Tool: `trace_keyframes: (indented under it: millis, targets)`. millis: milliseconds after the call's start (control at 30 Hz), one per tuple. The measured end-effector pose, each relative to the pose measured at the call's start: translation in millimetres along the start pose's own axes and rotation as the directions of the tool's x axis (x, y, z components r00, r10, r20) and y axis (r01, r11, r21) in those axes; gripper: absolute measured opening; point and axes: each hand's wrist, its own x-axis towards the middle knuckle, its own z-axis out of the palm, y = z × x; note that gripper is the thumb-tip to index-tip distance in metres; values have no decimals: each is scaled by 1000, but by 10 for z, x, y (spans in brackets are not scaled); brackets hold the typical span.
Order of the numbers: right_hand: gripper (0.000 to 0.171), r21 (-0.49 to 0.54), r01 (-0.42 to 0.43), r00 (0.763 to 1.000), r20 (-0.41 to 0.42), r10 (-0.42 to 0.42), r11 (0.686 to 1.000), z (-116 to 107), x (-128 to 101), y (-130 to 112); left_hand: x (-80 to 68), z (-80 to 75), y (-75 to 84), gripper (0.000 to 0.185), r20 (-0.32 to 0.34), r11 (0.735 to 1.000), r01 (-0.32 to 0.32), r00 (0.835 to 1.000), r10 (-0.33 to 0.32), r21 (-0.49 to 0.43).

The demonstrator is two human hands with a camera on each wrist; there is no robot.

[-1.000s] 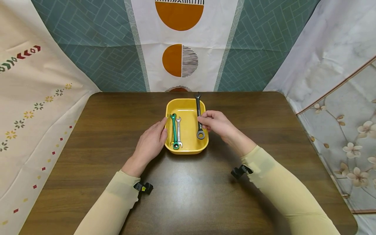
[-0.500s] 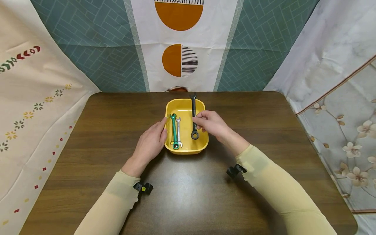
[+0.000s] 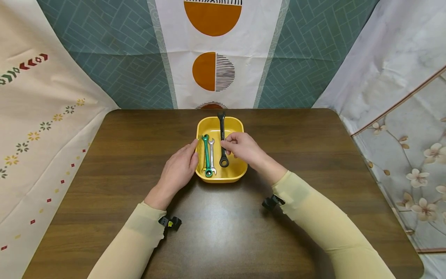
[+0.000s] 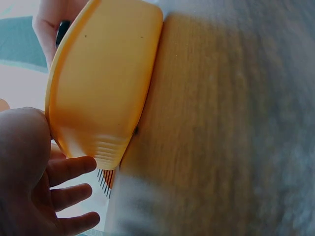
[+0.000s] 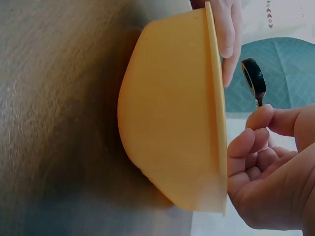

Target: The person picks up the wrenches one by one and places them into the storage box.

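On the surface (image 3: pixel 104 162), R hand (image 3: pixel 244 149) pinched black wrench (image 3: pixel 222 135) lengthwise over yellow tray (image 3: pixel 240 170), near far edge; L hand (image 3: pixel 179 168), fingers straight, touched tray's left wall.

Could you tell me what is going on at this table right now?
A person's right hand pinches a black wrench and holds it over a yellow tray on a wooden table. The left hand rests against the tray's left rim. A green wrench and a silver wrench already lie inside.
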Motion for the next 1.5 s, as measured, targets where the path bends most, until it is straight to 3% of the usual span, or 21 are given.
trace_keyframes:
  millis: [300,633,967,1500]
  targets:
    - [24,-27,-45,999,5,45,999,117,44,-47,3,-8,9,61,7,1000,6,1000,-6,-5]
    - [25,-78,-3,1000,24,4,997,261,140,-24,-7,-7,3,60,0,1000,4,1000,-4,-5]
    - [26,-74,-27,998,46,30,997,384,236,54,-10,-7,12,60,-11,1000,-8,1000,8,-1]
    - [32,-170,-69,992,91,86,983,527,289,118,-19,-9,4,59,-21,1000,-21,1000,21,1]
